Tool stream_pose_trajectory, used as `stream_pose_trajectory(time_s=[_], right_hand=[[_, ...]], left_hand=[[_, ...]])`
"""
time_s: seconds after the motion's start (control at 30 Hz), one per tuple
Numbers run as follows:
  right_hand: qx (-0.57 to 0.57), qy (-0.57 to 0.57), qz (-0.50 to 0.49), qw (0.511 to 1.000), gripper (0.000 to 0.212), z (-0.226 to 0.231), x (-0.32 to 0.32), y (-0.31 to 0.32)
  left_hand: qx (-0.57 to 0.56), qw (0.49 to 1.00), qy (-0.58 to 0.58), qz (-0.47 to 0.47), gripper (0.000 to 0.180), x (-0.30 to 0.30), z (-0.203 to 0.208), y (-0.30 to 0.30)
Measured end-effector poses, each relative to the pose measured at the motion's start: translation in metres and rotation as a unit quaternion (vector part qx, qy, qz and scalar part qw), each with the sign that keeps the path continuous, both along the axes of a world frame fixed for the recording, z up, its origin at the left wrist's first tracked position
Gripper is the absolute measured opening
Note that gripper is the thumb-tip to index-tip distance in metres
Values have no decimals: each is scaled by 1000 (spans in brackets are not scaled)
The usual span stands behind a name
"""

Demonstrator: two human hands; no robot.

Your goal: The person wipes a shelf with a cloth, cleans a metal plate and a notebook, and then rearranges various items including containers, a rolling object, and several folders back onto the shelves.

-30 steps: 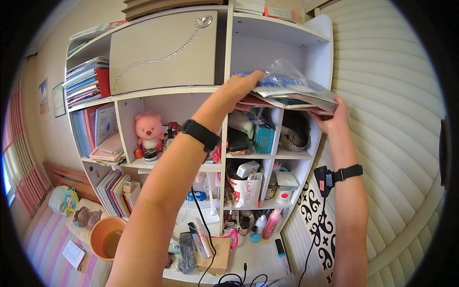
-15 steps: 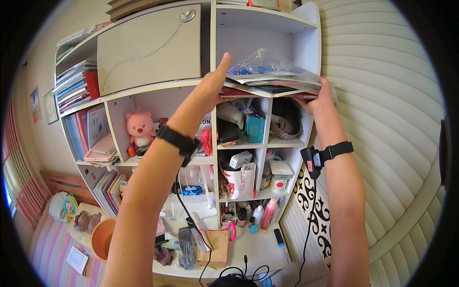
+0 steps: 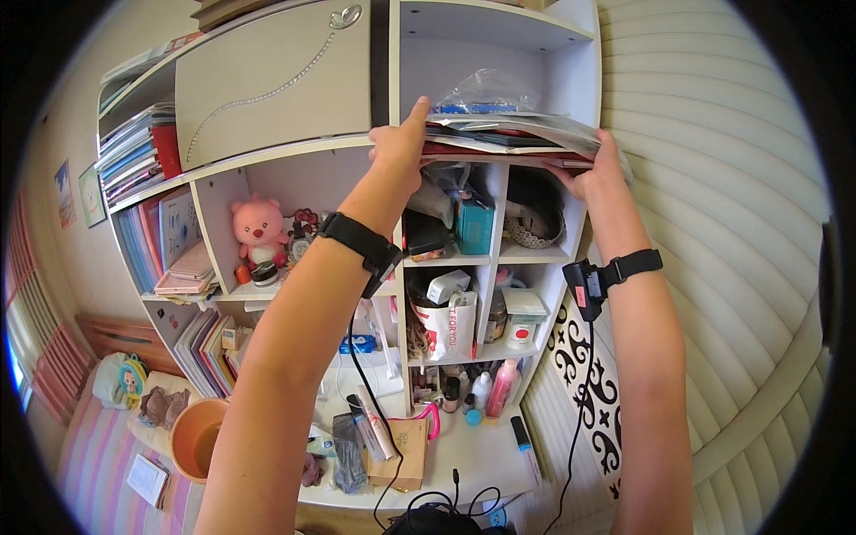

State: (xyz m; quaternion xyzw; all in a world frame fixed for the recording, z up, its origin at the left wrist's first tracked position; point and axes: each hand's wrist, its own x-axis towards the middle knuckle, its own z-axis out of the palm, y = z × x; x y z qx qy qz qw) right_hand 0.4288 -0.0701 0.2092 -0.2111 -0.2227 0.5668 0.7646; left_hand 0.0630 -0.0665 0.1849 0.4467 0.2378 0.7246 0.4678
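Note:
A flat stack of papers and folders lies level at the front of the upper right shelf compartment. Its layers are white, dark and red. Crumpled clear plastic with something blue beneath rests on top. My left hand grips the stack's left end, thumb up and fingers partly hidden. At the right end, my right hand is closed on it, with the thumb over the edge and the fingers below. Both arms are raised, with black straps on the wrists.
The white shelf unit holds a pink plush bear, a teal box and a white bag. Below, the desk bears a cardboard box, bottles and cables. An orange basin stands at lower left; a padded cream wall at right.
The stack has gone slightly up and farther into the compartment, and its papers lie flatter. My left hand has shifted with it; both hands keep their hold.

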Motion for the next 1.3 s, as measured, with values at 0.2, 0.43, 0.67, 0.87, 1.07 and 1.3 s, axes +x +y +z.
stream_pose_trajectory(time_s=[0.2, 0.43, 0.67, 0.87, 1.07, 1.3], right_hand=[[37, -15, 42, 998, 74, -8, 8, 7], [57, -26, 7, 998, 71, -25, 21, -40], [27, -14, -63, 998, 68, -59, 15, -130], [47, -17, -146, 988, 65, -114, -3, -219], [2, -88, -257, 962, 61, -185, -33, -334], [2, -85, -194, 977, 55, -410, 27, -405]], left_hand=[[-81, 990, -62, -94, 59, -1, 5, 4], [-86, 990, -14, -113, 56, 3, -3, -49], [-34, 994, 63, -87, 62, -9, -38, -132], [61, 984, 151, -66, 67, -41, -64, -222], [-49, 977, 141, -154, 65, -81, -126, -312], [-81, 987, 115, -84, 76, -45, -340, -366]])
